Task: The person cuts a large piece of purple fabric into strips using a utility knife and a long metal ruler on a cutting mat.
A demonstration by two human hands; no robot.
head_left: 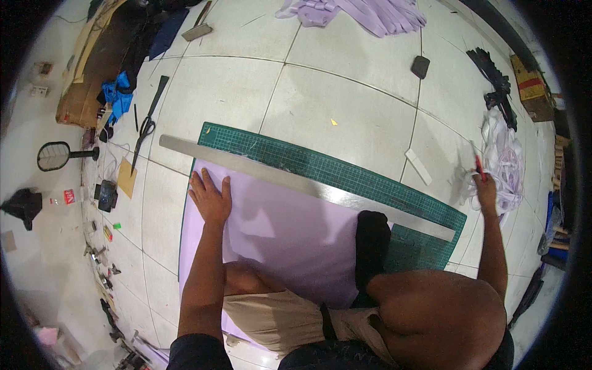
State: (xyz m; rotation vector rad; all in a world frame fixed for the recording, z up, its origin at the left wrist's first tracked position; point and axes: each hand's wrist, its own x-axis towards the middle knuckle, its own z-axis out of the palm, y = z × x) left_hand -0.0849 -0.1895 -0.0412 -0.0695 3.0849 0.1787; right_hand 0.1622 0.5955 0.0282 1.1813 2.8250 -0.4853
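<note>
Lilac fabric (277, 209) lies over a green gridded cutting mat (296, 153) on the floor. A long metal ruler (320, 189) rests slantwise across the mat, along the fabric's far edge. My left hand (210, 196) presses flat on the fabric's left part with fingers spread, just below the ruler. Out to the right, off the mat, my right hand (486, 190) is closed around a red cutter knife (479, 165), which points away from me. It is beside a heap of white and pale lilac strips (505, 166). My black-socked foot (372, 237) stands on the fabric near the ruler.
Black scissors (147, 128) lie on the left, partly over a tan card (127, 177). A white block (419, 166) and a dark block (420, 67) lie on the tiles beyond the mat. Lilac fabric strips (364, 13) are piled at the far side. A cardboard box (531, 89) stands far right.
</note>
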